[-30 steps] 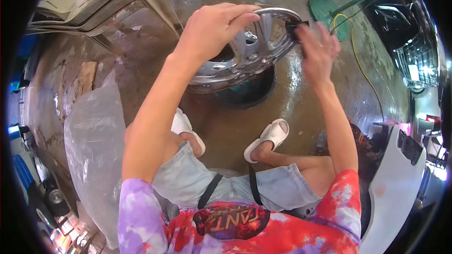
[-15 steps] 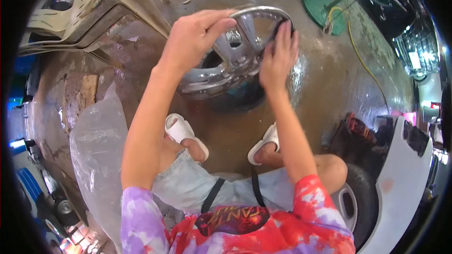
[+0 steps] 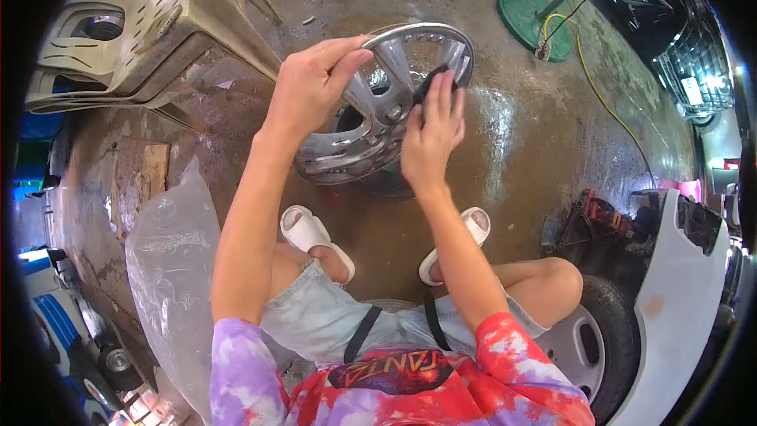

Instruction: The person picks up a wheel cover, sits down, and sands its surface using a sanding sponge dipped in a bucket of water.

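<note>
A shiny silver spoked wheel cover [image 3: 394,71] is held tilted above the floor in front of me. My left hand [image 3: 311,83] is closed on its upper left edge, with the thumb over the front face. Under the fingers of my right hand [image 3: 434,130] is a black pad or cloth [image 3: 426,83], pressed against the right-hand spokes. The fingers are stretched out together over it, and most of it is hidden. Beneath the wheel cover sits a dark round shape [image 3: 384,183], largely covered.
Stacked beige plastic stools [image 3: 158,39] stand at the upper left, above a clear plastic sheet [image 3: 173,244]. A green round base [image 3: 516,20] and yellow hose [image 3: 603,95] are at the right. Near my right knee lie a tyre [image 3: 619,323] and a pale car panel [image 3: 682,292].
My right hand has slid left and down from the wheel cover's right rim onto its spokes, taking the black pad along. The wheel cover has shifted slightly left and down, with my left hand still on it.
</note>
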Action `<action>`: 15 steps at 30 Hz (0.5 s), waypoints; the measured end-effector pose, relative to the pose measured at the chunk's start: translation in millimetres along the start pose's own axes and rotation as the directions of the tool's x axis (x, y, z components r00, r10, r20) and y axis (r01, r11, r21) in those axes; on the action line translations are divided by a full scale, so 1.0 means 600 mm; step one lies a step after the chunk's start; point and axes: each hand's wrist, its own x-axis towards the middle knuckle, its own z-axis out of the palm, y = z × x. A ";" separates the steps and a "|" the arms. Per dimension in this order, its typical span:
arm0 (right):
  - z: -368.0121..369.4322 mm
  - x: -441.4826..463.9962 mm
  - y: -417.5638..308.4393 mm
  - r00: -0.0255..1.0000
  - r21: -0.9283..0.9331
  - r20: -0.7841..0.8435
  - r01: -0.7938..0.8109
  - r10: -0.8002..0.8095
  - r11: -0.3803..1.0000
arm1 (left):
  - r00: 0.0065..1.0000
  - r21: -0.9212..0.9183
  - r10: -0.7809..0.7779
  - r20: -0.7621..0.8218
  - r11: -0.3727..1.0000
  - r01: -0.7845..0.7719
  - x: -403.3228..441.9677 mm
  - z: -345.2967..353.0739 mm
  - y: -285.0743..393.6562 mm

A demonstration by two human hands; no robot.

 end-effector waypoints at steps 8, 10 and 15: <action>-0.011 -0.020 -0.010 0.997 -0.005 0.061 0.038 -0.038 0.999 | 1.000 0.010 -0.001 -0.003 1.000 0.001 -0.009 -0.001 0.009; -0.008 0.036 -0.002 0.999 0.026 -0.027 -0.037 0.038 0.999 | 1.000 0.022 -0.007 0.004 1.000 0.006 -0.007 -0.003 0.015; -0.004 0.024 -0.005 0.999 0.057 -0.018 -0.045 0.046 0.997 | 0.999 0.014 0.028 -0.016 1.000 -0.028 -0.013 -0.001 0.005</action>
